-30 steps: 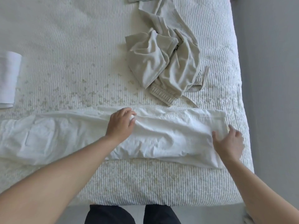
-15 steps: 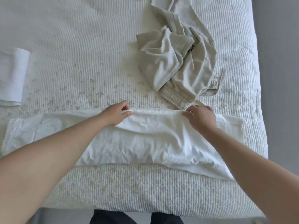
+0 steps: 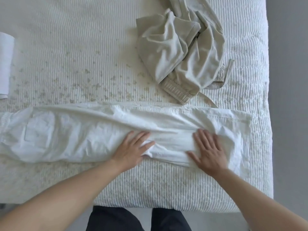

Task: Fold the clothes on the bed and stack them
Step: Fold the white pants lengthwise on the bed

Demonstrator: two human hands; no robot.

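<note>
Long white cotton trousers (image 3: 103, 130), already halved lengthwise, lie stretched in a strip across the near part of the white ribbed quilted bed (image 3: 70, 52), parallel to its near edge. Waistband end at far left of strip, hem end at right.

Left hand (image 3: 132, 150) sits palm down on the trousers' near edge, around mid-strip. Fingers straight and loosely spread, a small ridge of cloth bunched against the fingertips. Looks like pressing, not gripping. Right hand (image 3: 209, 150) is flat on the trousers just right of the left hand, fingers straight and fanned apart, thumb out to the left. Nothing pinched by either hand. Judgement: both palms are flattening wrinkles and pinning the layers so they stay aligned before the crosswise fold.

Crumpled beige drawstring trousers with ribbed cuff (image 3: 181, 52) lie beyond the white trousers, toward the right; cuff nearly touching the strip's far edge, drawstring trailing. Unfolded, probably next in line.

Folded white cloth (image 3: 5, 64) sits beyond the white trousers' left end, well apart, cut by the frame edge. Likely the stack start, so finished trousers would go there.

Risk: ridge between the hands may get folded in if not smoothed out.
</note>
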